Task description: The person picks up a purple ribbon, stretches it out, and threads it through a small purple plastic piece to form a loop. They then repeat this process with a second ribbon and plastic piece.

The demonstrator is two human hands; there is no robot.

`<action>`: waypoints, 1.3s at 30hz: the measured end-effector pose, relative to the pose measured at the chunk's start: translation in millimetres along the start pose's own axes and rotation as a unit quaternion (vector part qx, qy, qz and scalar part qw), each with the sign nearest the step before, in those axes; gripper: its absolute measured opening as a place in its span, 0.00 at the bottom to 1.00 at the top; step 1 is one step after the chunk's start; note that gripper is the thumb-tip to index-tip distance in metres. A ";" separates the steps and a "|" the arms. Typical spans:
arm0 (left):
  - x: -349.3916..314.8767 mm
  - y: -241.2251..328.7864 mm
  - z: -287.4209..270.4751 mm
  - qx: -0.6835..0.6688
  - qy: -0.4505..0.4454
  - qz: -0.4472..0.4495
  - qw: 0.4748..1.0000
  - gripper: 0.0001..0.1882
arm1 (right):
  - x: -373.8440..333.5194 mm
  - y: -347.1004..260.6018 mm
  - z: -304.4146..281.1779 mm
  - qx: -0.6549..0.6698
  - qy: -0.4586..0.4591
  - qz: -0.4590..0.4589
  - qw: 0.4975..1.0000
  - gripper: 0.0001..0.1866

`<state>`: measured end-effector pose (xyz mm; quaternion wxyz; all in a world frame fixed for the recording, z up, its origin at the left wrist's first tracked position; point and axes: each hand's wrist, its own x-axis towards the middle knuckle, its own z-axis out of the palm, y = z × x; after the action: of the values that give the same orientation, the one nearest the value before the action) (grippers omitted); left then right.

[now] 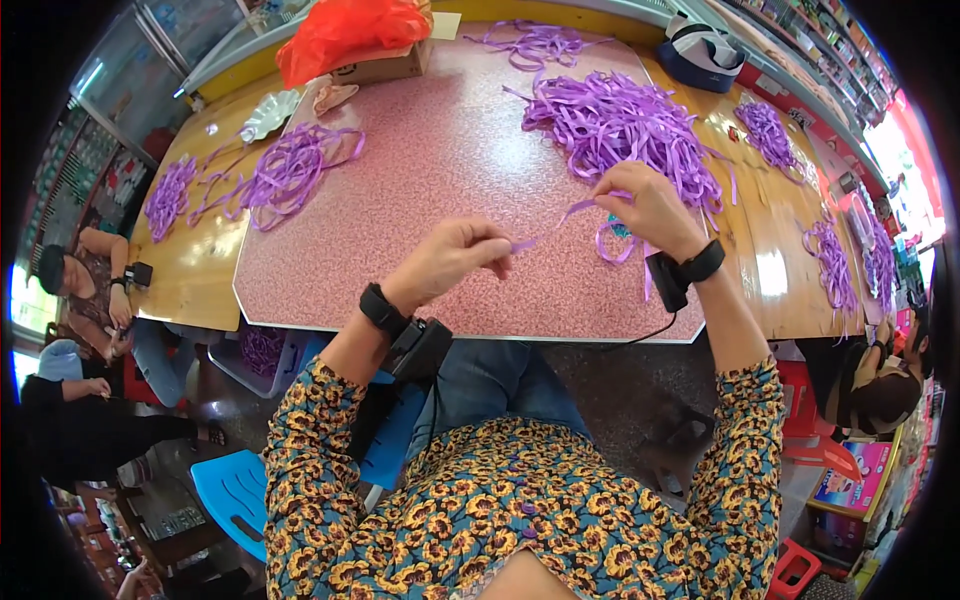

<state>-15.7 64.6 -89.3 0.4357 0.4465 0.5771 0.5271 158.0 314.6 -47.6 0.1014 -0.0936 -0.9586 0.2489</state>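
My left hand is over the pink speckled tabletop, thumb and fingers pinched on a short end of purple ribbon. To its right, my right hand pinches another stretch of purple ribbon, which loops down below the fingers toward the table edge. Whether both pieces belong to one ribbon I cannot tell. Beneath the right hand shows a small teal item, mostly hidden. Just beyond that hand lies a big tangled heap of purple ribbons.
Looser ribbon bundles lie at the left, with others at the right. At the back are a red plastic bag on a cardboard box and a dark cap. A blue chair stands lower left; people sit at both sides.
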 end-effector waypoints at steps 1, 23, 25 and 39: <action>0.3 1.8 7.3 -0.045 -0.007 -0.014 0.999 0.10 | 1.9 -7.6 9.5 -0.013 0.067 -0.101 0.993 0.11; 2.5 10.0 39.8 -0.229 0.062 0.046 0.970 0.08 | -15.4 -38.4 50.3 0.502 0.039 0.110 0.857 0.11; 3.8 9.7 45.4 -0.266 0.069 0.084 0.958 0.07 | -16.6 -41.7 58.2 0.540 0.052 0.129 0.830 0.07; 14.0 18.4 53.8 0.524 0.158 0.340 0.764 0.06 | -20.6 -53.1 67.0 0.451 0.064 0.128 0.881 0.12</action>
<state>34.6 90.9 -74.9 -0.1716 0.6824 0.6349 0.3190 154.8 233.6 -81.7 0.1613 -0.1755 -0.7140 0.6584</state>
